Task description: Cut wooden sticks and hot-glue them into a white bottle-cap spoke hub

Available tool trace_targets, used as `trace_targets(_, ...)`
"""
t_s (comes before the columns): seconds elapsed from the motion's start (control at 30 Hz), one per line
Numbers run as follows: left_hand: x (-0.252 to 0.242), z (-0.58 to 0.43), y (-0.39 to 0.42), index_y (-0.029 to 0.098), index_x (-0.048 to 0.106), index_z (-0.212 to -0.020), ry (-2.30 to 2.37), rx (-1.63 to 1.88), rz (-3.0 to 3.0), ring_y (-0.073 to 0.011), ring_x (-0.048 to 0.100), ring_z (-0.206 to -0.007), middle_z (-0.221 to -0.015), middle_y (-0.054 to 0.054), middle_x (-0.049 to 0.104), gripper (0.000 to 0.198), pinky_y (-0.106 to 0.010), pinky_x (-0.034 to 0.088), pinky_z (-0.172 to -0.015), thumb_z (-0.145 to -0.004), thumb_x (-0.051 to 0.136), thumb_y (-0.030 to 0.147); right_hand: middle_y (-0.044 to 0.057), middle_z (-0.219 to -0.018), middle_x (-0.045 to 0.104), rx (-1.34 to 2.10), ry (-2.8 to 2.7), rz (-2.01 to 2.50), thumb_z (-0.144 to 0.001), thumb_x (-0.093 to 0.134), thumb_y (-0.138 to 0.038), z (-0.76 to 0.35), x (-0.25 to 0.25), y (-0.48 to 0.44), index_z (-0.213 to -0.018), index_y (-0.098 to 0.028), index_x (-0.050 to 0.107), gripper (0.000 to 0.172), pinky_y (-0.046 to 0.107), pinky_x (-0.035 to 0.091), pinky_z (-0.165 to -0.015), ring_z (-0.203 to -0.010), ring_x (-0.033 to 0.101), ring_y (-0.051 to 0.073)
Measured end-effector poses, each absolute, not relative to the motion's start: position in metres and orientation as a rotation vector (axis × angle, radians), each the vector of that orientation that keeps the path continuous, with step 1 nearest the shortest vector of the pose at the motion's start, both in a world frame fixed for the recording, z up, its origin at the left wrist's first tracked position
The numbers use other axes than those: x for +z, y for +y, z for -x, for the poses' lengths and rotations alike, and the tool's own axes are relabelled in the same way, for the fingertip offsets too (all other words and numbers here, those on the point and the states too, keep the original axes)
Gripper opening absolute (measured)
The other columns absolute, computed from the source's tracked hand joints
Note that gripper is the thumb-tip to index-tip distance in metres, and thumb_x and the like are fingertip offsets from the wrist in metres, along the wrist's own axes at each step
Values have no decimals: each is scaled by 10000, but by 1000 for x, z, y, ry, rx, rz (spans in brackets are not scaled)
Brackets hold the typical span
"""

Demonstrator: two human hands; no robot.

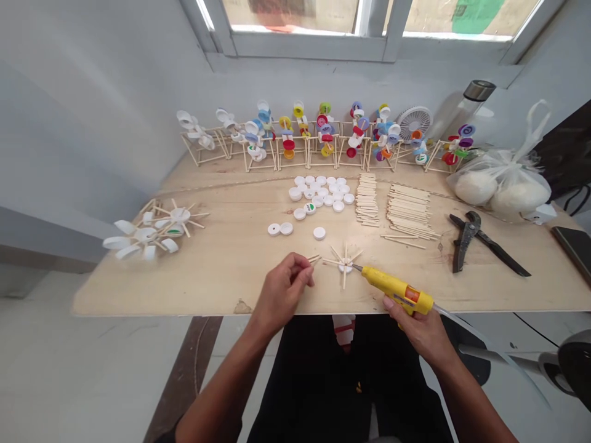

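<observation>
My right hand (pixel 413 323) is wrapped round a yellow hot glue gun (pixel 392 287), whose clear glue stick trails from the back. Its metal nozzle touches or nearly touches a white bottle cap (pixel 345 268) on the table, from which several thin wooden sticks (pixel 345 280) spread like spokes. My left hand (pixel 287 284) is to the left of that cap, fingers curled with thumb and forefinger together; what they pinch, if anything, is hidden. Short wooden sticks (pixel 314 258) show just past its fingertips. A single white cap (pixel 319 233) lies farther back.
White caps (pixel 327 200), two stick stacks (pixel 409 209) (pixel 367 200) and black pliers (pixel 489 243) lie on the wooden table (pixel 207 277). Cap wheels (pixel 145 234) sit left. Stick stands with coloured caps (pixel 289 144) line the back, near a fan (pixel 415 124), bottle (pixel 462 111) and plastic bag (pixel 503 181).
</observation>
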State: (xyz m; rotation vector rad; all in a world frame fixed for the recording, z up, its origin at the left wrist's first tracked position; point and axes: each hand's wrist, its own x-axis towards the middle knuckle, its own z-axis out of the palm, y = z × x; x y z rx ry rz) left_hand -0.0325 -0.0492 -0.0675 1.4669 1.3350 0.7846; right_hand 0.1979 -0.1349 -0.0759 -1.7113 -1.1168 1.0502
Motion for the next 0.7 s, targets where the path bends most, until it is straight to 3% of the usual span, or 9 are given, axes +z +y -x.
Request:
trace_targets(0.1, -73, 16, -65, 189, 471, -788, 1154, 791, -1082, -62, 403, -415, -575, 40, 576, 254, -194, 299, -427, -762, 587, 413, 72, -949, 678, 1043, -1218, 1674, -780, 617, -451, -197, -80, -137, -999, -180, 649, 349, 299, 529, -732, -850, 633, 215)
trace_targets(0.27, -79, 1, -72, 175, 469, -815, 1061, 781, -816, -33, 358, -340, -539, 44, 576, 334, -170, 200, -363, -714, 648, 438, 30, -781, 651, 947, -1484, 1686, -814, 581, -417, -196, -83, -140, -889, -186, 631, 248, 266, 499, -666, -755, 606, 182)
trace_targets(0.7, -71, -3, -76, 147, 546, -895, 1012, 778, -677, -54, 472, -367, -605, 14, 621, 359, -172, 284, -351, -699, 688, 413, -30, -596, 463, 899, -1648, 1724, -841, 515, -406, -191, -76, -137, -667, -210, 454, 269, 232, 363, -521, -563, 432, 117)
